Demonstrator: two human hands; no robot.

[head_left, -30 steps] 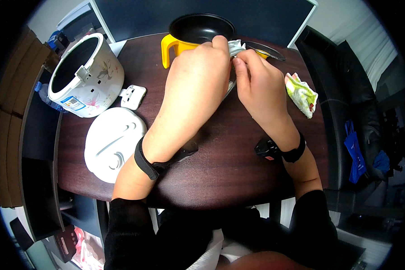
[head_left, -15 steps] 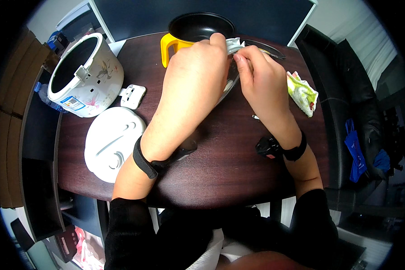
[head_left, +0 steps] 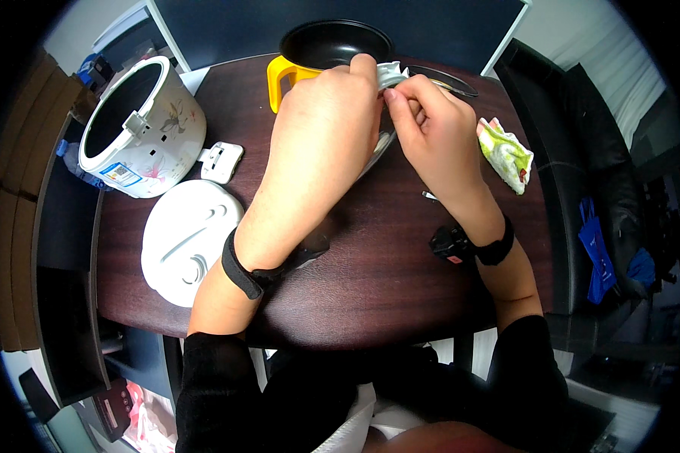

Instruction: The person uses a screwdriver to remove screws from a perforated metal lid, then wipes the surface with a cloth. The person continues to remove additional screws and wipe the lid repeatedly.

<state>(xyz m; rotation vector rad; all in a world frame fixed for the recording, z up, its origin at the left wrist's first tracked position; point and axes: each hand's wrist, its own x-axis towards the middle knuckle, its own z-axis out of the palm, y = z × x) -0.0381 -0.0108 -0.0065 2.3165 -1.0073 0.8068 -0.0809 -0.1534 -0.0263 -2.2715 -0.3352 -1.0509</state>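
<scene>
My left hand (head_left: 329, 124) is closed at the table's upper middle, its fingers mostly hidden behind its back. Just right of it, my right hand (head_left: 434, 132) pinches with thumb and forefinger at something too hidden to name. A pale crumpled piece (head_left: 391, 72) shows above the fingers, and a curved glassy edge between the hands, partly covered. Behind them stand a black bowl (head_left: 336, 43) with a yellow handle (head_left: 278, 83) and a dark round lid or dish (head_left: 453, 87). A green-and-white cloth (head_left: 506, 155) lies right of my right hand.
On the table (head_left: 370, 294), a white rice cooker body (head_left: 166, 132), a white lid (head_left: 189, 241) and a small white part (head_left: 221, 162) stand left. A dark panel (head_left: 340, 11) bounds the back. A black sofa (head_left: 559, 166) with a blue bag (head_left: 595, 249) is right.
Both hands have shifted slightly up and to the left, still close together. My right thumb has moved a little higher. The other objects look essentially unmoved.
</scene>
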